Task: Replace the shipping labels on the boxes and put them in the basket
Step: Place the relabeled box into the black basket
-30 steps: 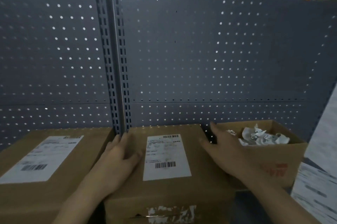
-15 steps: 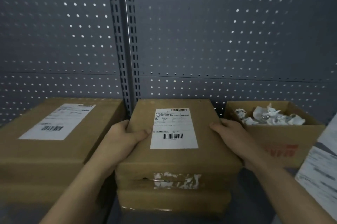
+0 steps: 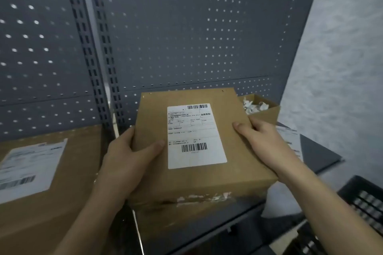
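Note:
A brown cardboard box (image 3: pixel 244 163) with a white shipping label (image 3: pixel 193 136) on its top is held up off the stack, tilted toward me. My left hand (image 3: pixel 128 159) grips its left side, thumb on top. Gripping its right edge is my right hand (image 3: pixel 263 140). Torn tape remnants show on the box's front face. Another cardboard box (image 3: pixel 165 227) lies directly below it. A black mesh basket (image 3: pixel 366 200) shows at the lower right, below the shelf.
A larger labelled box (image 3: pixel 68 182) sits on the shelf at left. An open carton with crumpled white paper (image 3: pixel 257 106) stands behind at right, beside loose label sheets (image 3: pixel 290 138). A grey pegboard wall (image 3: pixel 186 36) backs the shelf.
Both hands closed on the sides of the middle box and lifted it toward me. The view swung right, bringing the basket and the wall into sight.

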Available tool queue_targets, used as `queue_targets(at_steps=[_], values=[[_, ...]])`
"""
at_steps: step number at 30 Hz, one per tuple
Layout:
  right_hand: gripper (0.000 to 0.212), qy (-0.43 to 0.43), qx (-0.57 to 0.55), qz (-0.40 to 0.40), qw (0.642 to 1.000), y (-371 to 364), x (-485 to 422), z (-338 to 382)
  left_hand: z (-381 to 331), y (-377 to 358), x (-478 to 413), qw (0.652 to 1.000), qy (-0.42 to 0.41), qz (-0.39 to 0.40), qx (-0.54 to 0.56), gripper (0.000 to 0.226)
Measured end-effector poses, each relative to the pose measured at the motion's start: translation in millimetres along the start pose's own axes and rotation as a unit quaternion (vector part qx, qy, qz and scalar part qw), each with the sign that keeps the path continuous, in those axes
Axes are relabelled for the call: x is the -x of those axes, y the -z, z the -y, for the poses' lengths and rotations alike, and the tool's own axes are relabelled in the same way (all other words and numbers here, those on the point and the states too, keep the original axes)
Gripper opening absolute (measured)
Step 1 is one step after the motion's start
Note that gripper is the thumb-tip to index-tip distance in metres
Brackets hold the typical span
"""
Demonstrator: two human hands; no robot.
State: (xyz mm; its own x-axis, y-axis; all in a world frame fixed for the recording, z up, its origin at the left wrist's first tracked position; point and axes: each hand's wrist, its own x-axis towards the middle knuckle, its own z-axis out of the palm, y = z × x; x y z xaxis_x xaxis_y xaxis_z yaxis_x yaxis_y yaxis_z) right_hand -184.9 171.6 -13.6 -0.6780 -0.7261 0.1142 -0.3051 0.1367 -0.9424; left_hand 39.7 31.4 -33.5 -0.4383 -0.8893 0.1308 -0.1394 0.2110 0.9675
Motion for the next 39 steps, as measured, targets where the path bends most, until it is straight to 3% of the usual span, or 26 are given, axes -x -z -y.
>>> queue_targets(at_steps=[3, 7, 12, 17, 24, 39], values=[[0.024, -0.016, -0.008, -0.042, 0.999, 14, 27, -4, 0, -8, 2, 0.998, -0.015, 0.049, 0.030, 0.027], [0.021, -0.035, 0.015, -0.098, 0.994, 39, 59, -13, -5, -33, 10, 0.993, -0.021, 0.115, 0.024, 0.043], [0.017, -0.053, 0.019, -0.172, 0.984, 82, 91, -27, -16, -79, 23, 0.980, -0.055, 0.189, 0.026, 0.034], [0.019, -0.070, 0.019, -0.245, 0.967, 137, 124, -52, -29, -147, 36, 0.965, -0.083, 0.246, 0.022, 0.024], [0.017, -0.111, 0.028, -0.347, 0.931, 232, 173, -115, -34, -270, 75, 0.934, -0.080, 0.347, 0.022, 0.031], [0.027, -0.231, 0.053, -0.413, 0.879, 322, 202, -260, 24, -462, 107, 0.887, -0.047, 0.455, -0.063, 0.032]])
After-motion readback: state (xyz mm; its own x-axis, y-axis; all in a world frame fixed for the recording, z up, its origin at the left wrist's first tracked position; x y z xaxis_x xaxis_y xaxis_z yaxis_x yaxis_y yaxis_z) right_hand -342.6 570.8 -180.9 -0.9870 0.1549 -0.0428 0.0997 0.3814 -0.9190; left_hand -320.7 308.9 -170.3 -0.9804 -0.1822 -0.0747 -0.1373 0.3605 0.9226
